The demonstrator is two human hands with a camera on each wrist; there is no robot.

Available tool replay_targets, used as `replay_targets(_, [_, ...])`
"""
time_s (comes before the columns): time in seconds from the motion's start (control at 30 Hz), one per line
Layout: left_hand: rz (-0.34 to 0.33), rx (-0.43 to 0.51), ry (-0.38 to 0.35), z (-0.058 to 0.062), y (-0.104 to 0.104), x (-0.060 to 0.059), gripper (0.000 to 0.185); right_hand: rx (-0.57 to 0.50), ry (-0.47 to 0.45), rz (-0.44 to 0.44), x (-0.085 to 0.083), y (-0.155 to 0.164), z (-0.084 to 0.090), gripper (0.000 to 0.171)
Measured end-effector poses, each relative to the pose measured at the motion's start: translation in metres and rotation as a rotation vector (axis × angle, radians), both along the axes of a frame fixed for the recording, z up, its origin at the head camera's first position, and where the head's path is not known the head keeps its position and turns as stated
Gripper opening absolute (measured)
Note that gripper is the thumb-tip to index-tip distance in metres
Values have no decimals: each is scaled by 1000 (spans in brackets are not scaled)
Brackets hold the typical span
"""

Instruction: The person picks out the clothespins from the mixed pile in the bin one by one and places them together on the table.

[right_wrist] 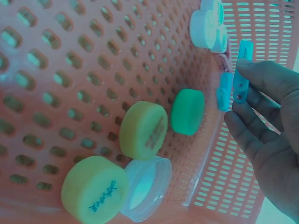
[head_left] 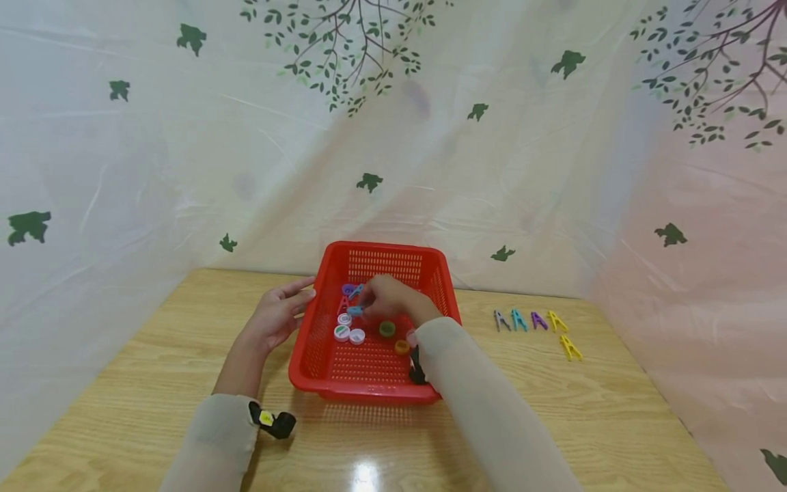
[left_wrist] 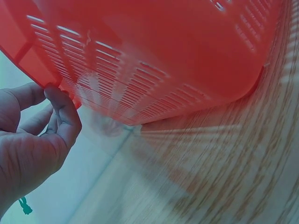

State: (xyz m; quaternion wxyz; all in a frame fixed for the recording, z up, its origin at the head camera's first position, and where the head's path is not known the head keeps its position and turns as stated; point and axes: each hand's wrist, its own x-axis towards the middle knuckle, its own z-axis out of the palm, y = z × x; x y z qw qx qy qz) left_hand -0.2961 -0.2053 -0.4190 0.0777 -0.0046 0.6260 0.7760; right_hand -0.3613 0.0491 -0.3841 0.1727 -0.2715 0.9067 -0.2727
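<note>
Sleeved forearms nearest, reaching across wood-grain tabletop [head_left: 154, 355]. Left hand [head_left: 277, 318] steadying red basket [head_left: 320, 342] at its left rim, fingers relaxed, only touching. Right hand [head_left: 387, 299] inside, fingers pinched on blue clothespin [right_wrist: 240, 70] above bottle caps [right_wrist: 142, 129]. Best lifted straight up, clear of caps and far wall. More clothespins [head_left: 535, 321] lined up right; leaf-print curtain [head_left: 184, 171] behind.

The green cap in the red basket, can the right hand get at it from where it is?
Probably yes: the green cap lies uncovered just beside the right hand, though its fingers already pinch a blue clip.
</note>
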Motion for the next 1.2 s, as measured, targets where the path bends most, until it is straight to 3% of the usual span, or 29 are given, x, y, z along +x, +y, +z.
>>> replay_targets(0.37, [4,-7,2,0,1,1,56,-44,51,10,2,-3,9,30])
replay_targets(0.73, [2,-17,4,-1,0,3,57,-71,102,-4,5,-4,17,26])
replay_targets(1.2, [0,-13,5,-1,1,2,56,-194,136,-4,8,2,31,23])
